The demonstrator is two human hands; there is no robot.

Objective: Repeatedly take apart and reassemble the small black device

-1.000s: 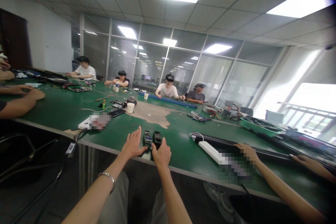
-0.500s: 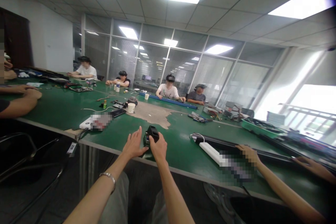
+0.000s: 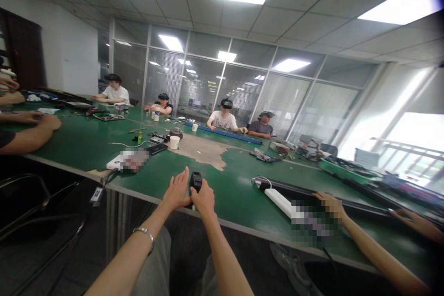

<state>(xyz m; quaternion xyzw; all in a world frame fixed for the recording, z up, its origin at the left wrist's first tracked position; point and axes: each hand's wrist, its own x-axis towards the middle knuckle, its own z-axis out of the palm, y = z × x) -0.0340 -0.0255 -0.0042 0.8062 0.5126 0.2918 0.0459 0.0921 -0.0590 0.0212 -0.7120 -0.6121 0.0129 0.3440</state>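
A small black boxy device (image 3: 196,180) stands near the front edge of the green table (image 3: 239,194). My right hand (image 3: 204,198) grips it from the right and the near side. On the left, my left hand (image 3: 176,189) has its fingers stretched forward beside the device, with its thumb close to the right hand. Whether the left hand touches the device cannot be made out. The lower part of the device is hidden behind my hands.
A white power strip (image 3: 279,201) lies to the right, near a co-worker's hand (image 3: 333,208). Ahead left stand a paper cup (image 3: 174,142) and a partly blurred white object (image 3: 116,162). A blue bar (image 3: 222,133) lies across the far side, before a co-worker (image 3: 224,120).
The black device has turned in my right hand and now shows a narrower side, slightly farther left. My right hand has moved a little left and down, closer to my left hand.
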